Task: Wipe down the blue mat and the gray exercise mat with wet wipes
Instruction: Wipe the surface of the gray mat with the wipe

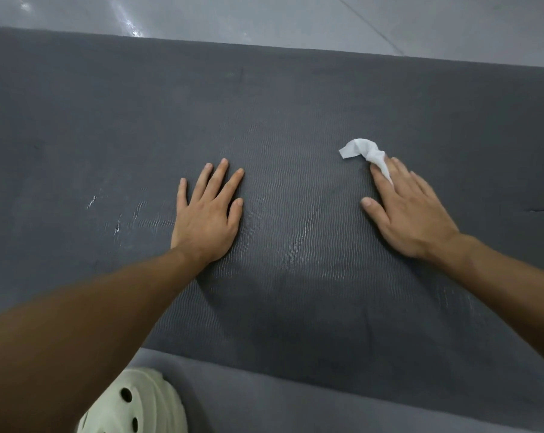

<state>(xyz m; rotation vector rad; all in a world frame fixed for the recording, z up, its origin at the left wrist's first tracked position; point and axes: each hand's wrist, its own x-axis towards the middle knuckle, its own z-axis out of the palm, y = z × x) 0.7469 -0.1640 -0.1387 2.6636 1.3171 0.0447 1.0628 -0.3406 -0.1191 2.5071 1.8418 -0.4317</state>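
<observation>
On gray mat point(295, 98), left hand point(206, 215) flat; right hand point(410, 210) pressing wipe point(359, 149)

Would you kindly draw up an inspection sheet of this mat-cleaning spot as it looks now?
Surface: gray exercise mat, ribbed, lying flat, shiny streaks near the middle.
Job's things: white wet wipe, crumpled, on the mat under the right fingertips; blue mat not seen.
Clutter: nothing seen.
Hands: left hand flat on the mat, empty; right hand flat, fingers straight, pressing the wipe.
Cables: nothing seen.
Surroundings: glossy gray floor beyond the mat; pale perforated shoe at the near edge.
</observation>
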